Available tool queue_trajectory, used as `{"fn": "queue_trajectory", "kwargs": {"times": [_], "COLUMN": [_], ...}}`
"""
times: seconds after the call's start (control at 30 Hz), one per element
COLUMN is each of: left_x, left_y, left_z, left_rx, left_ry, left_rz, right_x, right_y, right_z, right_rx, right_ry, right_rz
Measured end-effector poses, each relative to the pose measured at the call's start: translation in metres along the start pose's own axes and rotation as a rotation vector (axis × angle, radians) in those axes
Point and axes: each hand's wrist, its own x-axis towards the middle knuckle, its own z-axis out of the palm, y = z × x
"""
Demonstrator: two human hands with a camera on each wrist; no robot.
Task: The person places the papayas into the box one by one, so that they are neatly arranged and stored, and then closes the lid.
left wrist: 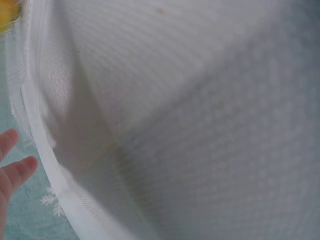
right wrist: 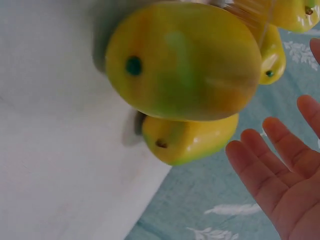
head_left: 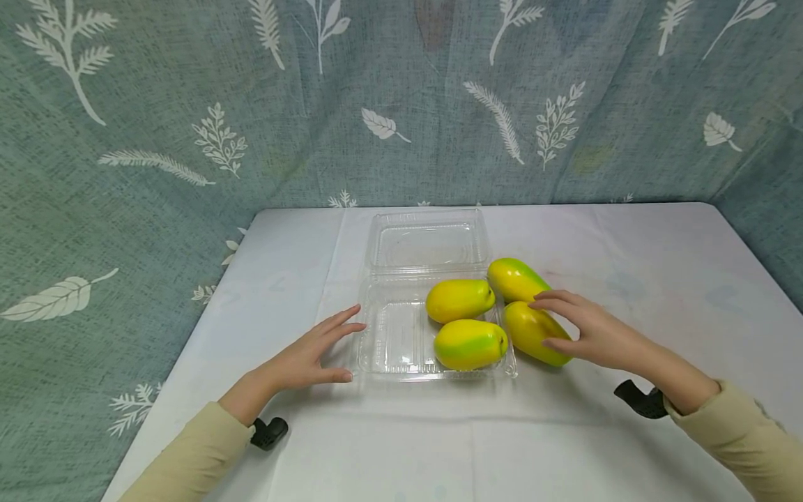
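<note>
Right hand: released, with fingers and thumb apart; the hand (head_left: 586,328) is over the outer side of the nearer loose fruit (head_left: 533,336), and whether any fingertip touches it I cannot tell.
Grip on that fruit: its skin looks glossy and rounded, so thumb and fingers set opposite each other round the thick middle should hold better than a pinch at the tip.
Left hand: also released, fingers spread; the hand (head_left: 307,355) is just beside the container's left edge, contact unclear. Fingertips laid lightly on that edge would probably steady it — the thin plastic looks easy to nudge.
Loose pair: the nearer fruit lies on the cloth by the container's right rim, with the farther loose fruit (head_left: 511,277) just behind it; a grasp should be careful not to roll one into the other.
Clear container: its base (head_left: 390,335) lies between the hands, the left part bare; the front fruit (head_left: 467,346) and the rear fruit (head_left: 458,301) lie side by side in the right part.
Lid: the lid (head_left: 426,244) lies folded back beyond the base — well out of the hands' way.
Backdrop: white cloth (head_left: 401,446) underneath, leaf-patterned curtain (head_left: 408,167) behind.
</note>
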Motion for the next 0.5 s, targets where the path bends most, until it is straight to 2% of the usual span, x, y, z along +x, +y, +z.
{"fn": "queue_trajectory", "kwargs": {"times": [0.33,0.5], "left_x": [0.0,0.0], "left_y": [-0.003,-0.004], "left_z": [0.002,0.002], "left_rx": [0.001,0.005], "left_ry": [-0.003,-0.004], "left_rz": [0.005,0.004], "right_x": [-0.007,-0.008], "right_y": [0.015,0.02], "right_z": [0.022,0.031], "right_rx": [0.041,0.071], "right_ry": [0.111,0.121], "right_rz": [-0.009,0.03]}}
